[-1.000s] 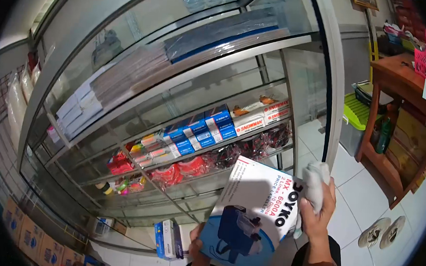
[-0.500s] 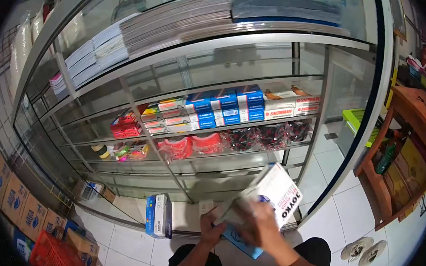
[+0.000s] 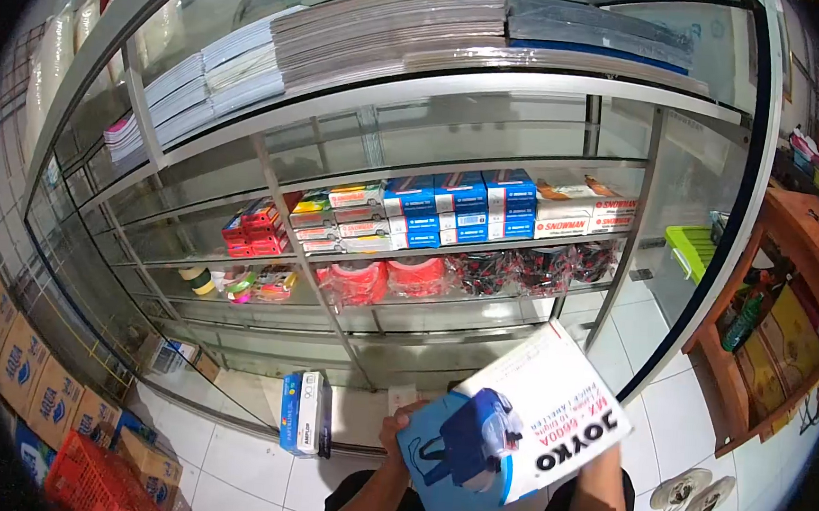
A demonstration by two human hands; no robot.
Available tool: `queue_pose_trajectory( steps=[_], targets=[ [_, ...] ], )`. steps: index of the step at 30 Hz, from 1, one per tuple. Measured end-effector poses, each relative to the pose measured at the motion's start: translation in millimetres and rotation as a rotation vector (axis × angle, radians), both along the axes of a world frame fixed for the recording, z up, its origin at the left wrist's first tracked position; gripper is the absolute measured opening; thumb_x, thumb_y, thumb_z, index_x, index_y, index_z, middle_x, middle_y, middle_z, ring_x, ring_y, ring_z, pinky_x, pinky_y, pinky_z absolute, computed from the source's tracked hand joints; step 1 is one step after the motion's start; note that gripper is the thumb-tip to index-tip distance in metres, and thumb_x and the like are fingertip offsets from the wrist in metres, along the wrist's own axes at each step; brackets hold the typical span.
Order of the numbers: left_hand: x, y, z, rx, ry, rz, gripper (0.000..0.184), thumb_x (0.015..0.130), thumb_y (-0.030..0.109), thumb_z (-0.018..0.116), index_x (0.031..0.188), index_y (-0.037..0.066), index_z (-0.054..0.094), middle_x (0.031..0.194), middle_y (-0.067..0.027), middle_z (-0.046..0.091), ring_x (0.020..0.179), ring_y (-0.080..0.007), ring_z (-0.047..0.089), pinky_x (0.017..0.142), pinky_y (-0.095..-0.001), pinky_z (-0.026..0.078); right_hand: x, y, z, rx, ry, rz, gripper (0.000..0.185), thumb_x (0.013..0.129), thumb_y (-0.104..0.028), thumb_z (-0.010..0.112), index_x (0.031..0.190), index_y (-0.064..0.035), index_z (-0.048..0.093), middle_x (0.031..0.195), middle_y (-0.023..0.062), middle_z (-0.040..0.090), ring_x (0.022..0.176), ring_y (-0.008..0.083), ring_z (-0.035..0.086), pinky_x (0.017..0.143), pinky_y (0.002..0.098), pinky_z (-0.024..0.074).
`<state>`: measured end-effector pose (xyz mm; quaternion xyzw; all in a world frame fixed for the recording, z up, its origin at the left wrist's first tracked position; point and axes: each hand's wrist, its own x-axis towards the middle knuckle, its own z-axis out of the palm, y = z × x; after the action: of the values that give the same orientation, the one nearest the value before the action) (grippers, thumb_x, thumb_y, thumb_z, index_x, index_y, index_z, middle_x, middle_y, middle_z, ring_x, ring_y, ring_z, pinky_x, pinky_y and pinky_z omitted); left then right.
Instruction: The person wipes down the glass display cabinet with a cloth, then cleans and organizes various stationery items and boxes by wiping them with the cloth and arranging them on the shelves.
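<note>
A white and blue Joyko price labeller box [image 3: 521, 425] is tilted in front of me above my lap, its printed face with the picture of a blue labeller turned up. My left hand [image 3: 396, 431] grips its left edge, the fingers partly behind it. At the lower right edge is my right hand [image 3: 606, 464], its fingers hidden behind the box. On the cabinet's bottom ledge, left of my left hand, stands a blue and white envelope box [image 3: 303, 413]. A small pale box [image 3: 402, 399] sits just behind my left hand.
The glass cabinet's shelves hold Snowman boxes [image 3: 563, 226], blue boxes [image 3: 460, 207], red wrapped rolls [image 3: 355, 280] and paper stacks [image 3: 386, 45]. Aqua cartons [image 3: 53, 401] and a red basket [image 3: 99, 481] stand left. Right are shoes [image 3: 692, 494] and a wooden stand [image 3: 766, 318].
The labeller box has turned, so its front face now shows fully and lies lower. My right hand has moved from across the box to its lower right edge. The view has shifted slightly.
</note>
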<state>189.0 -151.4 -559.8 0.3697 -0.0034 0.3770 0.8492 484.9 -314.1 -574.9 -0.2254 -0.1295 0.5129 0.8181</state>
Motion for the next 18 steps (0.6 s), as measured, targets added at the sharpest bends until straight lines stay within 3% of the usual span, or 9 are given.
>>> queue_pose_trajectory(
  steps=[1, 3, 4, 6, 8, 13, 14, 18],
  targets=[
    [4.7, -9.1, 0.1, -0.125, 0.031, 0.085, 0.045, 0.074, 0.032, 0.053, 0.098, -0.005, 0.06, 0.093, -0.0149, 0.062, 0.078, -0.0237, 0.055, 0.077, -0.0329, 0.044, -49.7, 8.5, 42.5, -0.244, 0.076, -0.08, 0.028, 0.094, -0.018, 0.046, 0.114, -0.0019, 0.057, 0.094, 0.0158, 0.066, 0.077, 0.0205, 0.065, 0.057, 0.0287, 0.0535],
    [7.8, -19.7, 1.3, -0.372, 0.094, 0.26, 0.046, 0.076, 0.035, 0.051, 0.099, -0.004, 0.06, 0.093, -0.0137, 0.063, 0.078, -0.0238, 0.055, 0.078, -0.0345, 0.044, -107.0, 3.1, 35.4, 0.043, 0.3, -0.183, 0.071, 0.087, -0.045, 0.054, 0.142, -0.0049, 0.031, 0.134, 0.0146, 0.047, 0.123, 0.0249, 0.043, 0.101, 0.0346, 0.0376],
    [5.1, -17.1, -8.2, -0.37, 0.099, 0.262, 0.046, 0.076, 0.035, 0.051, 0.099, -0.004, 0.06, 0.093, -0.0137, 0.063, 0.078, -0.0238, 0.055, 0.078, -0.0345, 0.044, -105.9, 3.1, 26.3, 0.044, 0.306, -0.181, 0.071, 0.087, -0.045, 0.054, 0.142, -0.0049, 0.031, 0.134, 0.0146, 0.047, 0.123, 0.0249, 0.043, 0.101, 0.0346, 0.0376],
    [5.9, -8.5, -24.2, -0.337, 0.041, 0.351, 0.046, 0.076, 0.036, 0.05, 0.1, -0.002, 0.06, 0.094, -0.0132, 0.063, 0.08, -0.0235, 0.056, 0.079, -0.0352, 0.045, -141.6, 10.0, -18.5, 0.08, 0.265, 0.118, 0.062, 0.09, -0.04, 0.051, 0.137, -0.0026, 0.036, 0.128, 0.0149, 0.05, 0.117, 0.0246, 0.046, 0.098, 0.0346, 0.0389],
    [-7.6, -2.0, -47.8, -0.307, -0.016, 0.434, 0.045, 0.077, 0.036, 0.049, 0.1, -0.001, 0.06, 0.095, -0.0127, 0.063, 0.081, -0.0233, 0.056, 0.079, -0.0359, 0.045, -146.2, 45.2, -8.2, 0.114, 0.219, 0.41, 0.053, 0.092, -0.035, 0.048, 0.131, -0.0002, 0.041, 0.123, 0.0152, 0.053, 0.111, 0.0242, 0.049, 0.095, 0.0347, 0.0402],
    [-8.8, 18.6, -89.9, -0.212, -0.144, 0.612, 0.045, 0.078, 0.038, 0.048, 0.101, 0.002, 0.06, 0.098, -0.0113, 0.063, 0.084, -0.0227, 0.057, 0.08, -0.0377, 0.046, -100.8, 39.7, -70.2, 0.225, 0.088, 1.107, 0.038, 0.098, -0.024, 0.04, 0.119, 0.0058, 0.053, 0.109, 0.016, 0.06, 0.095, 0.0233, 0.057, 0.087, 0.0349, 0.0433],
    [-19.5, 20.0, -103.1, -0.187, -0.17, 0.643, 0.044, 0.078, 0.039, 0.047, 0.101, 0.003, 0.06, 0.098, -0.0111, 0.063, 0.085, -0.0226, 0.058, 0.08, -0.038, 0.046, -105.2, 44.9, -80.8, 0.237, 0.092, 1.096, 0.038, 0.098, -0.024, 0.04, 0.119, 0.0058, 0.053, 0.109, 0.016, 0.06, 0.095, 0.0233, 0.057, 0.087, 0.0349, 0.0433],
    [-31.7, 36.6, -146.8, -0.088, -0.275, 0.766, 0.044, 0.079, 0.04, 0.046, 0.101, 0.005, 0.061, 0.1, -0.01, 0.064, 0.087, -0.0221, 0.059, 0.081, -0.0394, 0.046, -132.4, 63.5, -113.1, -0.476, -0.324, 0.659, 0.032, 0.093, -0.022, 0.05, 0.117, -0.0008, 0.056, 0.101, 0.0144, 0.065, 0.09, 0.0181, 0.062, 0.077, 0.0301, 0.0515]
  ],
)
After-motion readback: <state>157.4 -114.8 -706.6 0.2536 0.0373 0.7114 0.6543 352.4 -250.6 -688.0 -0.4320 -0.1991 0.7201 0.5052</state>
